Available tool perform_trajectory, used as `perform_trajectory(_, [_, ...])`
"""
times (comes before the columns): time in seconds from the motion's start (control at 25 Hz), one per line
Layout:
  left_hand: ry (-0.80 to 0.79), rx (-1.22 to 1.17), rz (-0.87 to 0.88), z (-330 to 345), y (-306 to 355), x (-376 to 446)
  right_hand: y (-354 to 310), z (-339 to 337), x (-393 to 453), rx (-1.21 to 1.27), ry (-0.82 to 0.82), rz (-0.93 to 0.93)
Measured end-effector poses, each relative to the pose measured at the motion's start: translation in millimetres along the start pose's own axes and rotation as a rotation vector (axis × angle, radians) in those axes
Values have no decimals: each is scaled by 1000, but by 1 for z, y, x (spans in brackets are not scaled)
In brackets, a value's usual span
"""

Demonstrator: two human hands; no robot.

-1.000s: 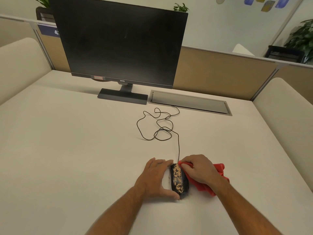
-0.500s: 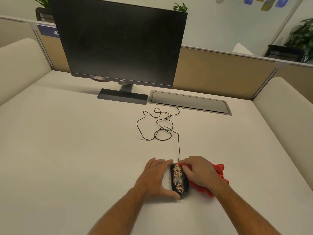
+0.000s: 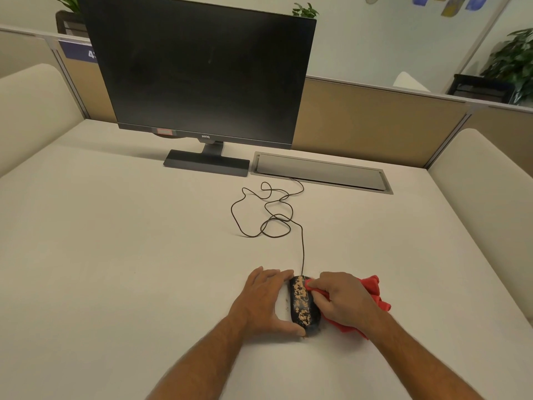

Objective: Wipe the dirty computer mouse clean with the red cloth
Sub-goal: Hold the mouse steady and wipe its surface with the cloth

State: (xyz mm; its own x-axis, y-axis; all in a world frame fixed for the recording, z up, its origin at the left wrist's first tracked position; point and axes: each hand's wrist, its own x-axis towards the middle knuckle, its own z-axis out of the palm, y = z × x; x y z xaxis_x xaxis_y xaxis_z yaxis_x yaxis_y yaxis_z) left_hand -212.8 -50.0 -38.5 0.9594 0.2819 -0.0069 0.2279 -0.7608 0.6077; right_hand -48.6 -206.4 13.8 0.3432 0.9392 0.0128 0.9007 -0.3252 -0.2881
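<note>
A black wired mouse (image 3: pixel 301 306) speckled with tan dirt lies on the white desk near its front. My left hand (image 3: pixel 264 301) grips it from the left, fingers at its front and thumb at its back end. My right hand (image 3: pixel 343 301) is closed on a bunched red cloth (image 3: pixel 375 295) and presses a fold of it against the mouse's front right side. Most of the cloth trails out behind and to the right of that hand. The mouse's right flank is hidden by the cloth and fingers.
The mouse cable (image 3: pixel 268 215) loops loosely back toward a grey cable hatch (image 3: pixel 320 171). A dark monitor (image 3: pixel 199 70) on its stand (image 3: pixel 206 166) sits at the back. Beige partitions (image 3: pixel 375 122) fence the desk on three sides.
My right hand has slid the cloth a little down along the mouse's right front, covering more of it. The left hand and the mouse have stayed put.
</note>
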Motion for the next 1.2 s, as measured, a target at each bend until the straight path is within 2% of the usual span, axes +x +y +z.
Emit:
perform_trajectory(0.76, [-12,-3,-16,0,-1,1,-2,0,-38,302,86,-80])
perform_trajectory(1.2, [-3,-17,-13,-4,4,-1,-2,8,-64,336,98,-278])
